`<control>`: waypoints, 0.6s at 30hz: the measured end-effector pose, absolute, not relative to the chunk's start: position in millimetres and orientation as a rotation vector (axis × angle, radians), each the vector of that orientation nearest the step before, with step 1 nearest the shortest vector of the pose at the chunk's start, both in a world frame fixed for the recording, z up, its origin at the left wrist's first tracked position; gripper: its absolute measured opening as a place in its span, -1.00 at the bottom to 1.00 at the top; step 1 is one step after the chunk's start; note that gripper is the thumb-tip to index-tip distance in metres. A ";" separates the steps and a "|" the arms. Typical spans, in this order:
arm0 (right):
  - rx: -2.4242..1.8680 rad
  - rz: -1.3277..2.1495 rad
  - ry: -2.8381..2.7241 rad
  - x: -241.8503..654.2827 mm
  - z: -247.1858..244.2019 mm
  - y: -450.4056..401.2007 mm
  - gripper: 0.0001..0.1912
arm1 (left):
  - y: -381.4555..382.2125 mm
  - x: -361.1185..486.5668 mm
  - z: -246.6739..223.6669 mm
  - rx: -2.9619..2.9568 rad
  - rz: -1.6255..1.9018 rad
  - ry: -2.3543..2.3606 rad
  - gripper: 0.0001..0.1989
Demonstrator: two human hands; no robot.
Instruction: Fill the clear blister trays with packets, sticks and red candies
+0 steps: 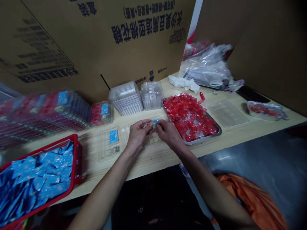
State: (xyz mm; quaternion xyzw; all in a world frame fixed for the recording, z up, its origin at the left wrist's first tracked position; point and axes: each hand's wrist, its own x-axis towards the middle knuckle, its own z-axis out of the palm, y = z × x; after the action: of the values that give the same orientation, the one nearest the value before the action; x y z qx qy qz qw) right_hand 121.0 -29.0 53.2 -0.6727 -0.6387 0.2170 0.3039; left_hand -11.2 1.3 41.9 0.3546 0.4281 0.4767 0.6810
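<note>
My left hand (141, 132) and my right hand (167, 130) meet over the middle of the table. Both pinch a small blue and green piece (154, 123) between their fingertips. Beneath them lies a clear plastic tray, partly covered by the hands. Another clear tray (102, 145) lies to the left, holding a blue packet (113, 136) and a small striped piece (115, 149). Right of my right hand, a metal tray (203, 139) is heaped with red wrapped pieces (185, 113).
A red basket (77, 153) of blue packets stands at the left front. Filled clear boxes (64, 108) are stacked behind it. Stacks of clear trays (127, 97) stand against a large cardboard box (96, 48). Plastic bags (208, 65) and a dark flat object (253, 94) lie at the right back.
</note>
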 end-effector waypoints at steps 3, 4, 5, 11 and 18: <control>-1.934 0.375 -1.811 115.5 64.0 -35.4 -0.75 | 2.5 -8.5 40.4 0.800 1.079 0.957 -0.57; -1.971 0.344 -1.834 114.3 66.3 -36.5 -0.75 | 2.6 -7.4 40.3 0.809 1.089 0.958 -0.59; -1.998 0.329 -1.853 113.6 67.8 -37.1 -0.75 | 2.4 -6.4 40.3 0.819 1.096 0.958 -0.61; -2.069 0.327 -1.921 113.9 68.9 -35.5 -0.73 | -0.3 -4.6 35.5 0.933 1.093 1.011 -0.73; -1.888 0.448 -1.825 113.0 68.4 -35.3 -0.70 | 0.4 -3.9 28.0 1.141 1.123 1.127 -0.74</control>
State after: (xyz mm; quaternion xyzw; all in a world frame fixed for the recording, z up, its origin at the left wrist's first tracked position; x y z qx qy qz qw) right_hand 113.0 -35.3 68.4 -0.6886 -0.6657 0.1635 0.2364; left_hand -3.9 0.4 28.0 0.4836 0.4776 0.4762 0.5579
